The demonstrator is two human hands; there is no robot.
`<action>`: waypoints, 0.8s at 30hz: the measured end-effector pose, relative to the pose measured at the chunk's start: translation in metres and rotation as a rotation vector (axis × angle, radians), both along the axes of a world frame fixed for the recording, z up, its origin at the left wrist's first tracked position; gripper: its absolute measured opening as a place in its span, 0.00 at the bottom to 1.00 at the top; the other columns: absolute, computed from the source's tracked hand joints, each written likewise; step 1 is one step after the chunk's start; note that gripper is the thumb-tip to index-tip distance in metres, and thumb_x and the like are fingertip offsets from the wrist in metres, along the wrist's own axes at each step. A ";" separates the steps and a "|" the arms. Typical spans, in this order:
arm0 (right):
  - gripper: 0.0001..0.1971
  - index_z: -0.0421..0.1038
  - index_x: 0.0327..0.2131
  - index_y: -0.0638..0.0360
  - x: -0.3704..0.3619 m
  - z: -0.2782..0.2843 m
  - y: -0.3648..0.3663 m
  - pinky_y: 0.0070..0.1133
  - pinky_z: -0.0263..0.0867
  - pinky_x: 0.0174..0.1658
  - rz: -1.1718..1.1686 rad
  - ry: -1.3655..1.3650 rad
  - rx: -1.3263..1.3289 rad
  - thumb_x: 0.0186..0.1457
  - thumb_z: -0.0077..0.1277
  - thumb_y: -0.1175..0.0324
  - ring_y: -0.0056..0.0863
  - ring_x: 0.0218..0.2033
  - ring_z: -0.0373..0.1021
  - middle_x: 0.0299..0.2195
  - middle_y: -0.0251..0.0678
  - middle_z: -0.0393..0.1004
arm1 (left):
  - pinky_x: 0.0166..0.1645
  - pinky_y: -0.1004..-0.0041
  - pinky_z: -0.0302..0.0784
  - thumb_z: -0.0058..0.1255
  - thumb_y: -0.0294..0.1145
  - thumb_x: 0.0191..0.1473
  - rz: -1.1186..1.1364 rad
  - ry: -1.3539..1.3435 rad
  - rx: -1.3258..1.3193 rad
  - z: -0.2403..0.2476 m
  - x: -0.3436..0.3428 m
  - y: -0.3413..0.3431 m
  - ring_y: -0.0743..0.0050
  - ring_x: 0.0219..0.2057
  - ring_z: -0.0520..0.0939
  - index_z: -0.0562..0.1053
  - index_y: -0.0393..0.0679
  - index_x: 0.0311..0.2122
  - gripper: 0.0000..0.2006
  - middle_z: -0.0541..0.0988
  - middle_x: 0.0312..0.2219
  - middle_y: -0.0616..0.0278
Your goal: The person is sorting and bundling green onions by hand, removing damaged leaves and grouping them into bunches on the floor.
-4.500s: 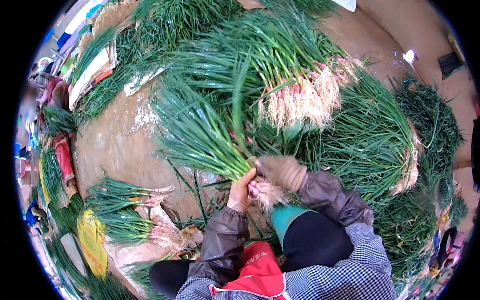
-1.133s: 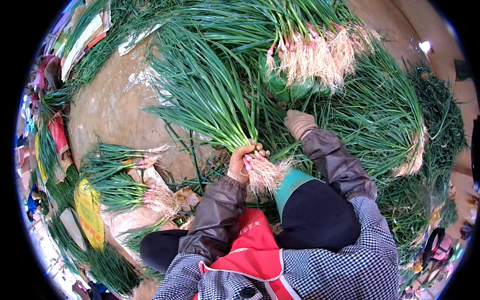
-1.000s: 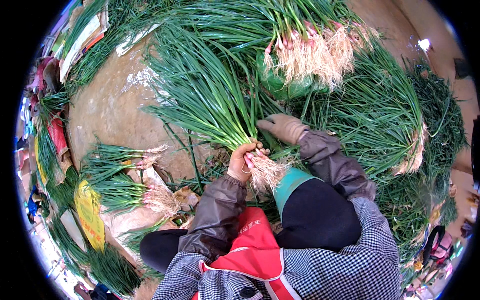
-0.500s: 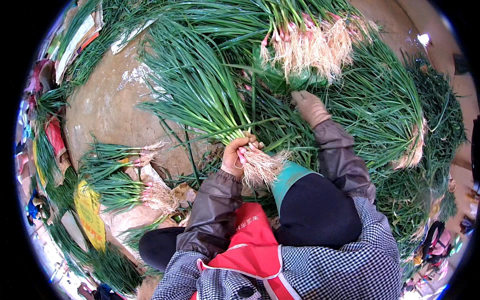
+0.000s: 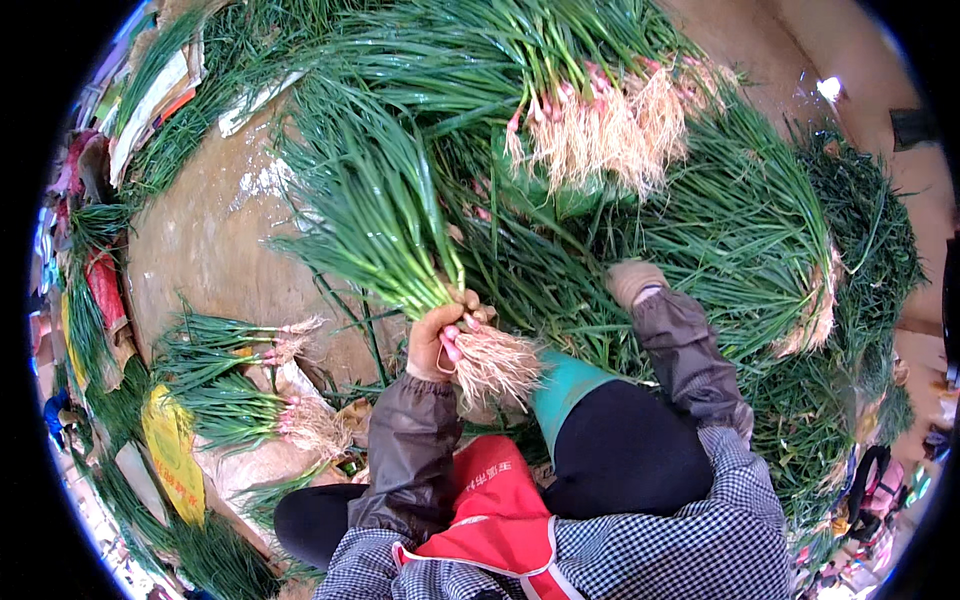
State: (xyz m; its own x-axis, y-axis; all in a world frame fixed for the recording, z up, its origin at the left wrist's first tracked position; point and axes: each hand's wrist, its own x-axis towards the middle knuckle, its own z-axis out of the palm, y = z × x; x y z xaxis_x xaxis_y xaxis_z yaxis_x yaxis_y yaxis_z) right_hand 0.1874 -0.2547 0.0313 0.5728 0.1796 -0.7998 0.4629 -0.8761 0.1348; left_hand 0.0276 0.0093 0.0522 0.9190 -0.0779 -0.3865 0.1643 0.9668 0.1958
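Observation:
My gloved left hand (image 5: 430,340) is wrapped round the lower stems of a bunch of spring onions (image 5: 400,255). Their pink bulbs and pale, stringy roots stick out on the right of the fist, and the long green leaves fan toward the far left. Over a heap of loose green leaves (image 5: 530,265) is my gloved right hand (image 5: 636,283), fingers curled in and partly out of sight among the leaves. What it grips, if anything, cannot be made out. Beyond it lies a row of spring onions (image 5: 600,115) with roots facing me, on a green wrapping (image 5: 550,195).
More spring onions (image 5: 740,220) are spread at the right, roots (image 5: 815,310) outward. Two small bunches (image 5: 235,405) lie on pale sheeting at the left, near a yellow bag (image 5: 173,455). My knee, with a teal covering (image 5: 562,395), rises close below the heap. Brown ground (image 5: 190,240) shows far left.
My left hand has shifted slightly left and toward me with the spring onions. My right hand has drawn back from the green wrapping, toward me and a little right.

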 end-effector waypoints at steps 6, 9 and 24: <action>0.10 0.72 0.34 0.55 0.034 0.080 0.075 0.27 0.68 0.33 -0.189 -0.590 0.939 0.55 0.46 0.61 0.34 0.30 0.72 0.27 0.40 0.73 | 0.43 0.61 0.75 0.45 0.26 0.48 0.066 0.008 0.054 0.007 0.012 0.020 0.61 0.38 0.74 0.67 0.36 0.45 0.16 0.71 0.46 0.47; 0.16 0.70 0.35 0.61 0.100 0.098 0.105 0.33 0.65 0.39 -0.019 -1.045 0.911 0.55 0.45 0.56 0.43 0.34 0.70 0.31 0.47 0.72 | 0.41 0.70 0.74 0.44 0.27 0.49 -0.053 0.041 -0.181 -0.005 0.020 0.005 0.68 0.35 0.75 0.61 0.34 0.53 0.24 0.69 0.49 0.47; 0.16 0.62 0.45 0.53 -0.021 0.034 0.106 0.32 0.67 0.35 0.176 0.281 0.773 0.53 0.43 0.62 0.43 0.34 0.71 0.30 0.48 0.74 | 0.52 0.59 0.69 0.47 0.26 0.48 -0.033 0.082 -0.241 -0.018 0.011 -0.003 0.59 0.43 0.74 0.72 0.39 0.35 0.07 0.76 0.36 0.55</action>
State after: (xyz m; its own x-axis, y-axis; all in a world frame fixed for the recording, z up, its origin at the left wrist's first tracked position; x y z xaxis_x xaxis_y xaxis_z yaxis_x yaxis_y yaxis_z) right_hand 0.1663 -0.1488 0.0656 0.2833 0.8038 -0.5231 0.5283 -0.5860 -0.6143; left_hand 0.0382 0.0060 0.0342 0.8807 -0.2063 -0.4263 0.2023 0.9778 -0.0552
